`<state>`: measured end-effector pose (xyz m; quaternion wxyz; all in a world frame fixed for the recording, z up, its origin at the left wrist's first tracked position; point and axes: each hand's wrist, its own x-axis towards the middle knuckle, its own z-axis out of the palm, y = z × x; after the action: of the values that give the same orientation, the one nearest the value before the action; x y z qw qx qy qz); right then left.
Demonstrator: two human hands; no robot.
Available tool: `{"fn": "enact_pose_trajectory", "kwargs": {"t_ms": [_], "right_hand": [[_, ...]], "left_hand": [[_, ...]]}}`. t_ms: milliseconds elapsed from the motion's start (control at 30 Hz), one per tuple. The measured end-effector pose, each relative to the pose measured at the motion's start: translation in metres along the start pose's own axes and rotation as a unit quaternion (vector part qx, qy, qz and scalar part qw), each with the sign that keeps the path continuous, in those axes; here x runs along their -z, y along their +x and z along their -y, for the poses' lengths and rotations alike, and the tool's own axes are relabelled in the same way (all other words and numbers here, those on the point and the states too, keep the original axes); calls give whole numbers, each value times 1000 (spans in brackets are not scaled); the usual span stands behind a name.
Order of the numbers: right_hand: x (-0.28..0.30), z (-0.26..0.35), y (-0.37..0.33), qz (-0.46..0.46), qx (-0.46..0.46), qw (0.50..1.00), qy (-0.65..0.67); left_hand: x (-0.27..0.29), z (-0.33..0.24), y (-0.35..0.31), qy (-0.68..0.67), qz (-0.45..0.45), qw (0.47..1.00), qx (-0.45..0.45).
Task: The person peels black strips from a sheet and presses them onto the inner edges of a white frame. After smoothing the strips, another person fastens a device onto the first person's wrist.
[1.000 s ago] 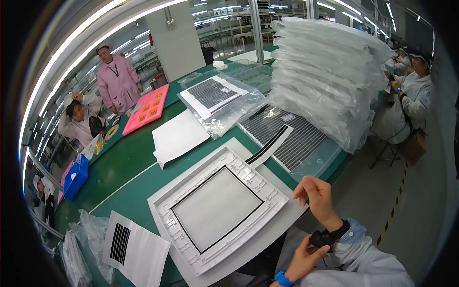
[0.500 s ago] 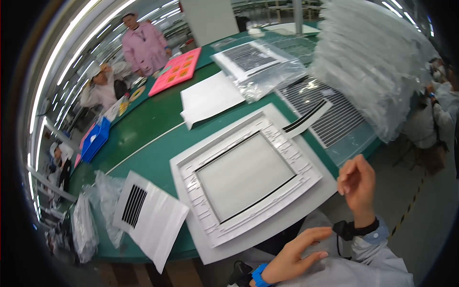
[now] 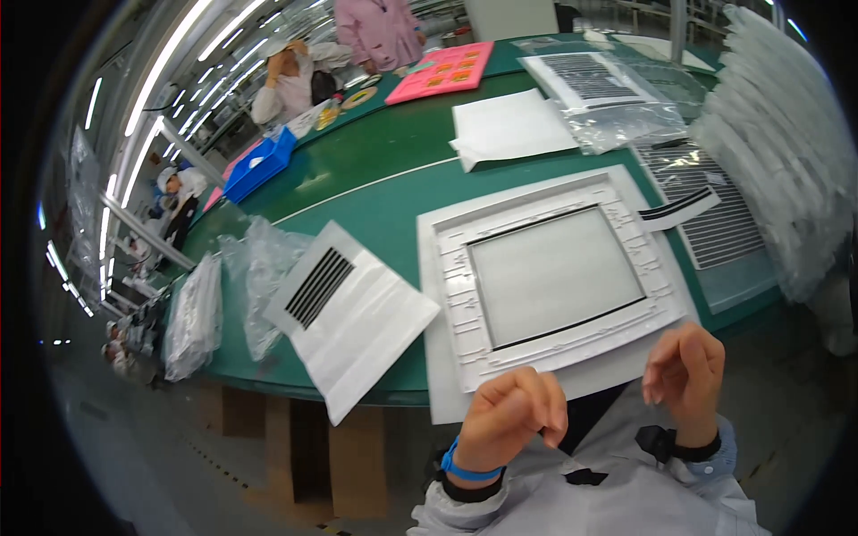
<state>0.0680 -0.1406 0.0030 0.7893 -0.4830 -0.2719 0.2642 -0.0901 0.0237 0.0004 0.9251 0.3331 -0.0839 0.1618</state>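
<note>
The left hand point(image 3: 511, 413) and right hand point(image 3: 686, 368) hover loosely curled and empty just near the white square plastic frame point(image 3: 554, 272) on the green table point(image 3: 375, 179); other workers sit far left.

Bright, even light from ceiling tube lamps point(image 3: 170, 54) at upper left; soft shadows, mild sheen on bench point(image 3: 375, 170); strong fisheye bending, black corners, slight blur at rim.

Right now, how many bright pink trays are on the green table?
1. The pink tray lies at the far end of the green table, beside a person in a pink coat. More may be hidden beyond the stack of clear bags on the right.
</note>
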Motion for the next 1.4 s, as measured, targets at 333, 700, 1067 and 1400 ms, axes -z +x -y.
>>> {"fn": "enact_pose_trajectory", "kwargs": {"t_ms": [333,700,1067,1400], "right_hand": [[4,22,16,-59,116,964,231],[28,19,17,16,-78,636,767],[33,29,-17,101,90,985,106],[-90,-44,-27,153,-538,801,-212]], "left_hand": [[-9,143,3,91,50,966,238],[0,178,10,19,60,969,237],[-5,92,12,165,41,946,276],[-33,30,-1,-349,169,920,-51]]}}
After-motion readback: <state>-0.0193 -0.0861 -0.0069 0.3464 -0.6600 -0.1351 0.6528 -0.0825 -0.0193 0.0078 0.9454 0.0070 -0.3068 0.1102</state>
